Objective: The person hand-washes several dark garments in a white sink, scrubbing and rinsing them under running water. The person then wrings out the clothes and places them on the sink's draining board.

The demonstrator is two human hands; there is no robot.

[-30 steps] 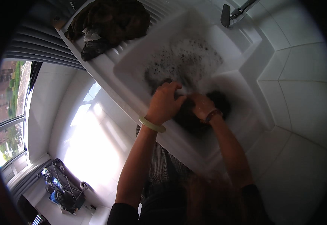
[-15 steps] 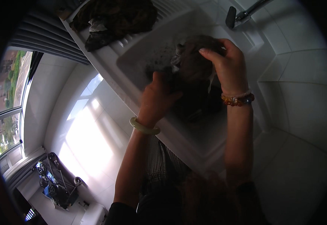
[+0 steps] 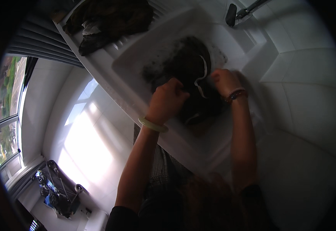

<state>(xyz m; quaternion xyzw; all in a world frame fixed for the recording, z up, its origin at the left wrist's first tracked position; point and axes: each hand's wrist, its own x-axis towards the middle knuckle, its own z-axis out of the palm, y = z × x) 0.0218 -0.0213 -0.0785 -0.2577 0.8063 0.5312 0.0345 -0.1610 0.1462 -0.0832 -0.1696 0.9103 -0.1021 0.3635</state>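
Note:
A dark wet garment (image 3: 189, 63) lies bunched in the white sink (image 3: 127, 57), with a white cord or strip (image 3: 204, 73) running across it. My left hand (image 3: 168, 99), with a pale bangle on its wrist, is closed on the garment's near left part. Over at its right edge, my right hand (image 3: 225, 82), wearing a beaded bracelet, has its fingers curled in on the cloth. Both hands are dim and the fingertips are partly hidden. Greyish suds or water surround the cloth.
Another dark cloth heap (image 3: 110, 19) with a whitish patch rests on the sink's ribbed ledge at the far left. A faucet (image 3: 235, 15) reaches in at the far right above the basin. White tiles line the right. A folded cart (image 3: 58, 188) stands on the floor at lower left.
The garment part that my right hand held up at the back is now down in the basin. My right hand has come nearer and lower. The white cord now shows on top.

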